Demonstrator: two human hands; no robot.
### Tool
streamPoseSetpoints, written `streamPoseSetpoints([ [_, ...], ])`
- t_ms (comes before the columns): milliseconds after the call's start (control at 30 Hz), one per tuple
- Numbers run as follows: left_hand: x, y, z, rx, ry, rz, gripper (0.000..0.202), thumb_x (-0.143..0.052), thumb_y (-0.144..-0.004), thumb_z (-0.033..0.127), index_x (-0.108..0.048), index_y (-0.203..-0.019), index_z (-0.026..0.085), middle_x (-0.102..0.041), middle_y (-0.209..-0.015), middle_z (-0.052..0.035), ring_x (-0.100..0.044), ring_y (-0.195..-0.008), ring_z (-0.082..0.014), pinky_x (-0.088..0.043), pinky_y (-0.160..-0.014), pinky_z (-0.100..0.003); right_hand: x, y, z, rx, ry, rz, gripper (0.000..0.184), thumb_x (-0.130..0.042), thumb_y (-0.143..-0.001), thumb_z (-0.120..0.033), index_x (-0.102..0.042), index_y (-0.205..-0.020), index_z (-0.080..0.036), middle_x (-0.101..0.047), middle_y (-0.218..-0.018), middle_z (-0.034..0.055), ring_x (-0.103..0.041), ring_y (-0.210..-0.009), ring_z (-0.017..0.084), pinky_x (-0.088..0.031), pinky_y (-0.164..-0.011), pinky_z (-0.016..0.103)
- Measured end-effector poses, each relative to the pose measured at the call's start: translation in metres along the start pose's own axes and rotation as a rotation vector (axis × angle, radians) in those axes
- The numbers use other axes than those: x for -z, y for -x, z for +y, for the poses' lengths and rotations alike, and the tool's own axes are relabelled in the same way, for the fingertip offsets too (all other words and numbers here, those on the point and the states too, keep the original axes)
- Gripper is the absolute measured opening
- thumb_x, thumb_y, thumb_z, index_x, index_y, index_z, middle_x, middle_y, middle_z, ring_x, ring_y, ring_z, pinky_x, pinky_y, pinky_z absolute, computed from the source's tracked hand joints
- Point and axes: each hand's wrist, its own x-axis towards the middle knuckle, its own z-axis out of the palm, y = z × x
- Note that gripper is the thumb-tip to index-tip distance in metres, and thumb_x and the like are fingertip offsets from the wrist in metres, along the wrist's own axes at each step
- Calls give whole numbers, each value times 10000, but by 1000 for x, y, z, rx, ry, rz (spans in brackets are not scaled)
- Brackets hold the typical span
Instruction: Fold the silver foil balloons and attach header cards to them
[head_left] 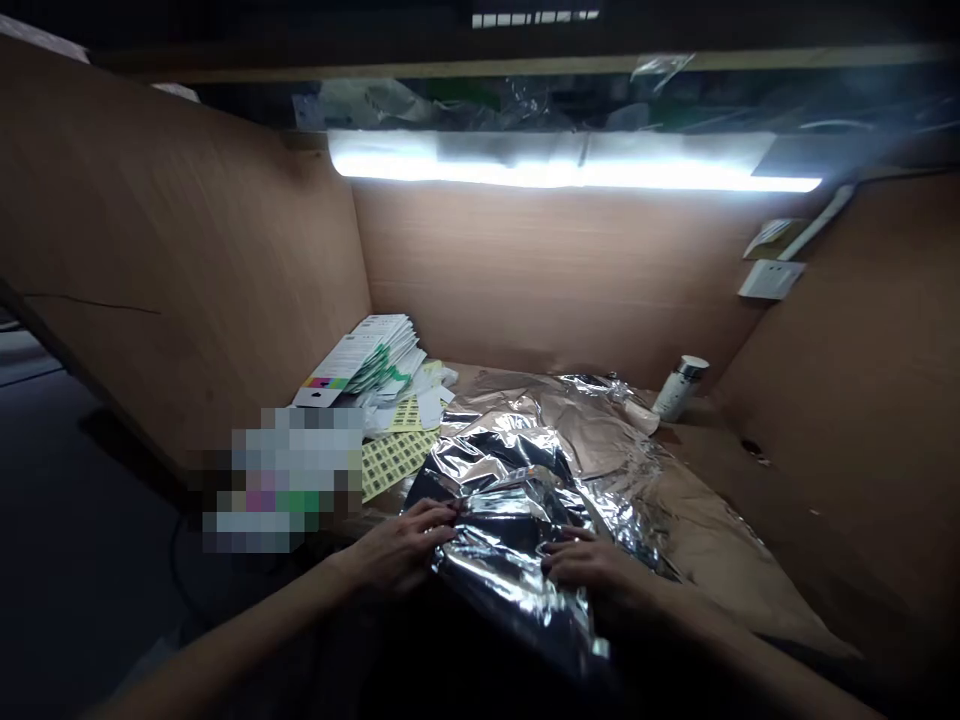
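A pile of shiny silver foil bags (pixel 517 470) lies on the brown work surface in front of me. My left hand (pixel 405 548) grips the left edge of the top bag with fingers curled. My right hand (pixel 589 560) pinches the same bag at its right side, fingers bent onto the foil. The lower part of the bag (pixel 517 590) hangs toward me between the two hands.
A stack of printed cards (pixel 367 362) leans in the back left corner, with yellow label sheets (pixel 394 455) in front of it. A small white bottle (pixel 679 388) stands at the back right. Wooden walls (pixel 540 270) enclose the bench under a strip light (pixel 570 165).
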Motion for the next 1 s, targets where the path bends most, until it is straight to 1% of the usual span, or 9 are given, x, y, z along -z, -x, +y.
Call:
streamPoseSetpoints([
  [67,14,-13,-9,205,166,-29,241,-556,-890,376,-702,-980,207,-714,-1072,-81,-636,-1010,-270,-493,-914,-369,12,-21,16,-208,-77,111,302,-547,-981,-397,-749,-973,-173,-757,-932,76,-709,-936,247,-550,-913,400],
  [133,26,-31,-22,381,244,-41,455,-412,-963,518,-611,-728,183,-619,-729,-38,-581,-699,-201,-473,-701,-313,27,-38,30,-455,-26,191,408,-456,-1018,-424,-732,-917,-140,-730,-800,75,-690,-754,222,-560,-735,343],
  [233,37,-57,-42,493,250,-55,603,-310,-960,653,-561,-689,177,-523,-629,-10,-500,-580,-166,-395,-571,-274,46,-56,39,-740,91,275,351,-553,-963,-404,-727,-940,-99,-729,-792,134,-696,-760,276,-540,-724,378],
  [367,44,-80,-53,564,216,-92,547,-455,-894,671,-647,-803,167,-631,-752,-38,-583,-652,-193,-421,-579,-268,48,-85,18,-721,331,431,469,-478,-1006,-392,-595,-1363,-110,-632,-1323,268,-556,-1282,388,-364,-1087,549],
  [467,44,-88,-43,585,114,-80,467,-559,-864,616,-693,-887,169,-695,-813,-73,-654,-746,-248,-474,-650,-302,33,-118,4,-502,535,378,562,-329,-1057,-479,-399,-1568,-254,-388,-1624,142,-290,-1514,322,-130,-1227,527],
  [567,36,-95,-22,590,-37,38,474,-590,-891,512,-659,-1202,162,-726,-1089,-161,-656,-1069,-350,-489,-905,-428,11,-144,13,-556,535,177,637,-271,-1048,-573,-323,-1611,-279,-228,-1699,106,-136,-1568,334,-36,-1225,577],
  [700,8,-104,-10,339,-268,147,509,-506,-982,431,-513,-1470,284,-440,-1602,-89,-284,-1516,-349,-159,-1223,-562,-18,-150,39,-759,469,128,672,-227,-1038,-610,-287,-1624,-287,-176,-1704,158,-102,-1563,400,48,-1163,688],
  [800,-14,-107,-25,227,-380,78,614,-409,-999,623,-456,-1535,327,-355,-1657,-48,-188,-1549,-397,-83,-1218,-647,-33,-145,48,-845,454,169,680,-236,-1031,-626,-256,-1631,-307,-164,-1700,189,-75,-1560,425,76,-1129,723],
  [1000,-28,-107,-51,320,-335,-1,923,-402,-862,859,-239,-1627,370,-129,-1720,-19,-67,-1559,-450,-73,-1199,-688,-36,-142,41,-902,411,172,696,-225,-1024,-647,-200,-1639,-322,-83,-1709,203,-4,-1557,442,26,-1095,770],
])
